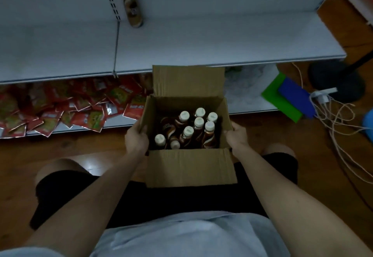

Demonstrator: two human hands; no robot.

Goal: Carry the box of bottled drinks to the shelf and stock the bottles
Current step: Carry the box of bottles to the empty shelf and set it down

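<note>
An open cardboard box (189, 168) sits in front of my knees, right at the foot of the white shelf (222, 41). Inside stand several brown bottles with white caps (198, 123); one lies tilted at the left. My left hand (136, 138) grips the box's left wall, fingers curled over its rim. My right hand (236, 135) grips the right wall the same way. One brown bottle (133, 6) stands alone on the shelf, at the back by the slotted upright.
Red snack packets (60, 109) fill the lower shelf at left. A clear plastic bag (248, 87) lies on it to the right. Green and blue flat items (290, 99), a white plug with tangled cords (333, 115) and a dark stand base (337, 79) occupy the wooden floor at right.
</note>
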